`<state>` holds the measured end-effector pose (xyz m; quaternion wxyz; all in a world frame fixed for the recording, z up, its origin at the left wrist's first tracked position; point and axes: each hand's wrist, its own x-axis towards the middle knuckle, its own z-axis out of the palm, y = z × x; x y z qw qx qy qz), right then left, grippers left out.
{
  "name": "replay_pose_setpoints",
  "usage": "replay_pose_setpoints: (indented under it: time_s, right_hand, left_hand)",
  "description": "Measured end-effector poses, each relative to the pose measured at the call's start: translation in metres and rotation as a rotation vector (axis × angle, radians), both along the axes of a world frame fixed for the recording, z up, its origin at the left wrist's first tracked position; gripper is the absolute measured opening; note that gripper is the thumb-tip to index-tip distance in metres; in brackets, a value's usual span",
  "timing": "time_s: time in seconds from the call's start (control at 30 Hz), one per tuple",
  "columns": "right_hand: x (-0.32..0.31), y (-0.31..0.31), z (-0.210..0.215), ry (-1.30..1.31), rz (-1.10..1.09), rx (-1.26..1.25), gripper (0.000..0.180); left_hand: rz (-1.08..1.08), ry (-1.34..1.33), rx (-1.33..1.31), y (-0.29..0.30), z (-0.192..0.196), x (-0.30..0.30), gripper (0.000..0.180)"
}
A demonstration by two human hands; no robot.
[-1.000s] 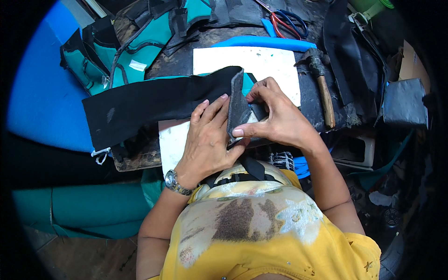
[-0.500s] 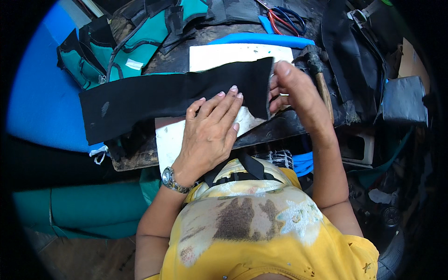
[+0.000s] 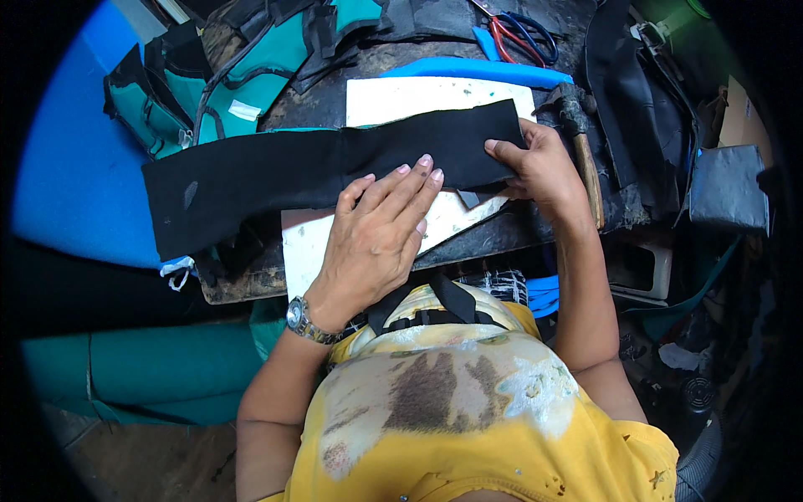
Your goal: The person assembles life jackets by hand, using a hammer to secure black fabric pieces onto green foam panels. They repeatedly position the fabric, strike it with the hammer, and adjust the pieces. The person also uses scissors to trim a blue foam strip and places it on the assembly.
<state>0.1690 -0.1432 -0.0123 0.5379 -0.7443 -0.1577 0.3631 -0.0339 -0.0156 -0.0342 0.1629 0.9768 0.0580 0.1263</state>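
On the workbench (image 3: 251,280) I count one long black fabric strip (image 3: 276,171), laid flat across one white board (image 3: 401,100). My left hand (image 3: 381,238) lies open and flat, fingers spread, its fingertips (image 3: 427,163) pressing on the lower edge of the strip near the middle. My right hand (image 3: 544,163) pinches the strip's right end between thumb and fingers. The strip's left end overhangs the bench edge, above the blue surface (image 3: 67,184).

Other items, counted: one hammer (image 3: 585,159) just beside the right hand, its handle running along the bench's right side; one pair of scissors (image 3: 519,33) at the far edge; one blue foam piece (image 3: 477,69) touching the board's far edge; one teal and black bag (image 3: 226,75) at the far left.

Open room: bare board shows above the strip and below the left hand. The far and right margins are crowded.
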Motion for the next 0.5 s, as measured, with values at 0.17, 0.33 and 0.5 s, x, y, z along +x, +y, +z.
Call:
replay_pose_setpoints:
  time_s: [0.17,0.33,0.5]
  right_hand:
    - [0.004,0.001,-0.01,-0.16,0.09,-0.009,0.026]
    - [-0.003,-0.003,0.004,-0.013,0.051,0.011,0.027]
    - [-0.015,-0.006,0.019,0.024,-0.021,0.051,0.026]
  left_hand:
    - [0.028,-0.037,0.026,-0.007,0.002,0.005,0.05]
    - [0.025,-0.081,-0.107,-0.004,0.004,0.013,0.044]
    - [0.033,-0.093,-0.036,-0.01,0.004,0.016,0.049]
